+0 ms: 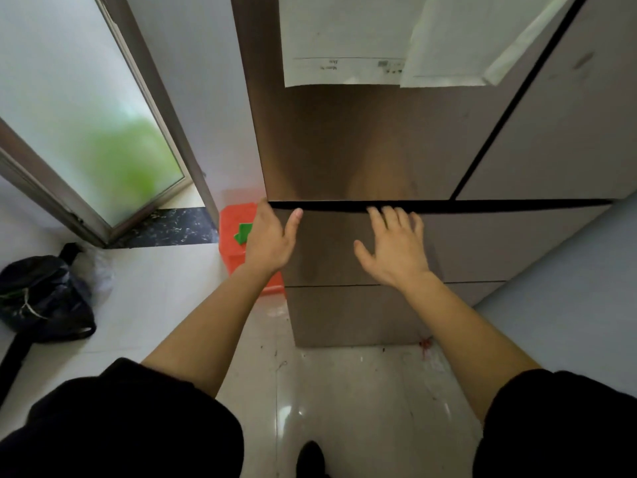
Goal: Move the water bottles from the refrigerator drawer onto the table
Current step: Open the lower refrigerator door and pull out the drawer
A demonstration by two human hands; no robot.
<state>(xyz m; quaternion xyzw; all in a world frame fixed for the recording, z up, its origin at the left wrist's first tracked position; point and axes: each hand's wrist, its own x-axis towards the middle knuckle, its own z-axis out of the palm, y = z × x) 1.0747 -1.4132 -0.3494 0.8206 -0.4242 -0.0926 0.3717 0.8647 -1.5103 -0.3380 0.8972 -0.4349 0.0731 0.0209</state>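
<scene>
Pale glossy floor tiles (344, 401) run up to a brown refrigerator (344, 139) with papers (344, 39) stuck to its upper door. A frosted glass door (86, 115) stands at the left, with a black bag (44, 298) on the floor beside it and a red plastic bin (234, 246) tucked against the refrigerator's side.

The person stands facing the upper drawer (331, 250), which is shut, with a second drawer (355, 315) below it. The left hand (272, 236) is at the drawer's top left corner. Its thumb is spread wide with the tip at the dark gap (482, 205) above the drawer, and its fingers look fairly straight, though it cannot be told whether their tips hook over the edge. The right hand (396, 246) lies flat near the drawer front, fingers straight and slightly apart, their tips at the same gap. Neither hand holds anything.

No water bottles show. Presumably they sit inside the closed drawer, and the table is out of sight.

This looks like the very first step, opening the drawer, with nothing moved yet. The next move calls for both sets of fingertips to catch the top lip and pull evenly toward the body, so that the drawer slides out straight and the bottles come into reach
</scene>
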